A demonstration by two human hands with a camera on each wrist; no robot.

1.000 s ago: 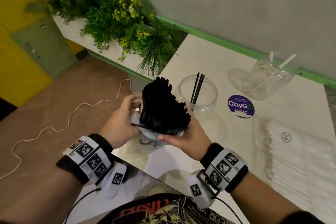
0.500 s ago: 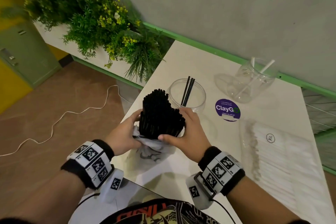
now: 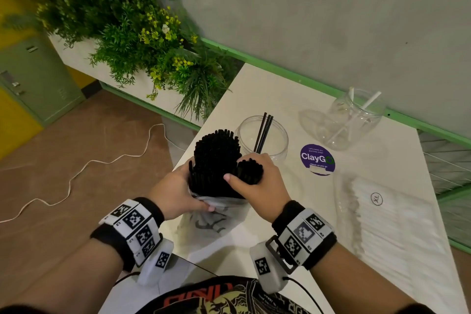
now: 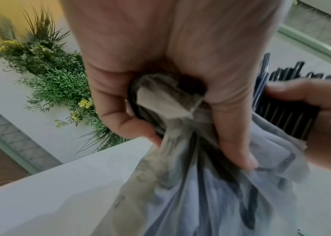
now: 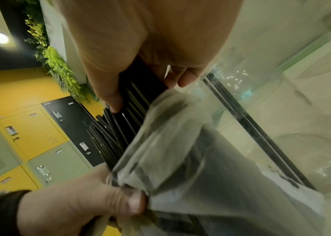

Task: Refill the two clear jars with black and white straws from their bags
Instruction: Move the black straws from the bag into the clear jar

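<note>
A thick bundle of black straws (image 3: 215,160) stands upright out of a clear plastic bag (image 3: 216,216) at the table's near left edge. My left hand (image 3: 178,194) grips the gathered bag (image 4: 172,111) round the bundle's lower part. My right hand (image 3: 257,181) grips a smaller clump of black straws (image 3: 251,171) at the bundle's right side; the clump (image 5: 132,102) shows between thumb and fingers. Just behind stands a clear jar (image 3: 263,137) holding three black straws. Farther right, a second clear jar (image 3: 353,120) holds two white straws. A bag of white straws (image 3: 392,224) lies flat on the right.
A purple round ClayGo sticker (image 3: 317,160) lies on the white table (image 3: 280,94) between the jars. A planter of green plants (image 3: 142,33) borders the table's left far side. A white cable (image 3: 76,173) trails over the brown floor. Yellow and green lockers (image 5: 19,143) stand beyond.
My right hand has moved from beneath the bundle up onto its right side and closed round a clump of straws. The bundle and bag have sunk toward the table.
</note>
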